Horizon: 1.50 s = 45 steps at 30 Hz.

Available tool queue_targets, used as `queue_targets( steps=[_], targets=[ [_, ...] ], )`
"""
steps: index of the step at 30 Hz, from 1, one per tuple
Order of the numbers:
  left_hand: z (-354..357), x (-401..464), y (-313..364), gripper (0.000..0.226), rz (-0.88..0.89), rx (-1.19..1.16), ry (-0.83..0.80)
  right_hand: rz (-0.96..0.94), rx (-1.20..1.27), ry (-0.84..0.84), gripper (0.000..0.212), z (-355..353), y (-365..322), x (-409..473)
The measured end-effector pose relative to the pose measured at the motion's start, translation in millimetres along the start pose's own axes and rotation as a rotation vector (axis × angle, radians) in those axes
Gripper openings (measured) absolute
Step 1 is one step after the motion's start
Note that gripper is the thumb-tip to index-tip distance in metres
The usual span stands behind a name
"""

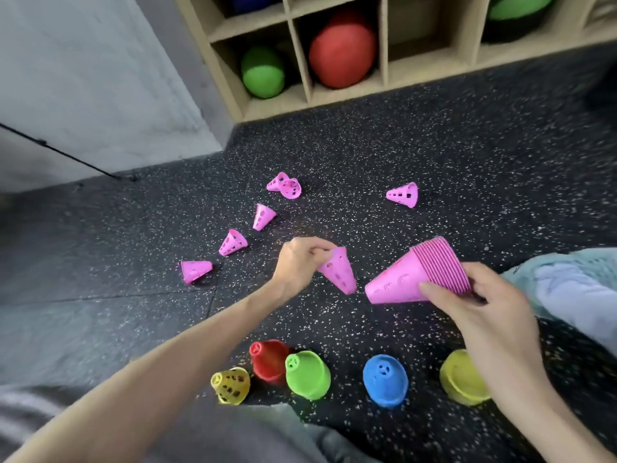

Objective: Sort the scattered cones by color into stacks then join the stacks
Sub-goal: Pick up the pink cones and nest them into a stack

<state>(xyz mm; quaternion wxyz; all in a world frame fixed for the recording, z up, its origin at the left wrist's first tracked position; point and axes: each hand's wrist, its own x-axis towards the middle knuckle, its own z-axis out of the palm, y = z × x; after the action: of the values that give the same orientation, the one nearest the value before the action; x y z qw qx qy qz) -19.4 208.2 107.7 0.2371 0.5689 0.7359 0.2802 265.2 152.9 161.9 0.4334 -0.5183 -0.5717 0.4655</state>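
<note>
The sorting looks well past halfway from where I stand. Near the person's knees sit finished piles, all upright on the speckled rubber floor (434, 145): a red stack (268, 360), a green stack (307, 374) touching it, a blue stack (385, 380) a little apart, and a yellow stack (459, 379) partly hidden behind the right wrist. A perforated yellow cone (231, 385) lies tipped just beside the red one, apart from the yellow pile, so I judge that colour is not quite closed.

Pink is the colour in hand. The right hand (484, 305) holds the pink stack (417, 275) on its side in the air, fingers curled round the wide ribbed end, narrow end pointing toward the other hand. The left hand (300, 265) pinches a single pink cone (337, 270) by its narrow top, wide mouth hanging down, just beside the tip of the stack but not yet on it.

Six more loose pink cones are scattered on the floor beyond the hands: one at the far left (195, 270), two up the line from it (232, 242) (263, 216), a touching pair (284, 186) farther off, and one alone to the right (403, 194).

So, as I read it, the held cone and six others remain to gather, then the stray yellow, and joining the stacks has not begun
</note>
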Motion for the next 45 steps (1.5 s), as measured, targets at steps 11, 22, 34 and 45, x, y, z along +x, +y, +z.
queue_targets(
  steps=[11,22,34,45],
  targets=[
    [-4,-137,72,0.019,0.131,-0.074,0.097,-0.111,0.011,0.025,0.009,-7,-26,-14],
    [4,-161,90,0.007,0.237,-0.044,0.123,-0.073,-0.034,-0.188,0.007,6,-11,-19],
    [15,-162,77,0.052,0.139,-0.404,0.080,-0.148,-0.054,-0.272,0.007,25,-1,-24],
    [17,-164,72,0.066,0.121,-0.442,-0.067,-0.168,-0.086,-0.350,0.013,22,5,-25]
  ],
)
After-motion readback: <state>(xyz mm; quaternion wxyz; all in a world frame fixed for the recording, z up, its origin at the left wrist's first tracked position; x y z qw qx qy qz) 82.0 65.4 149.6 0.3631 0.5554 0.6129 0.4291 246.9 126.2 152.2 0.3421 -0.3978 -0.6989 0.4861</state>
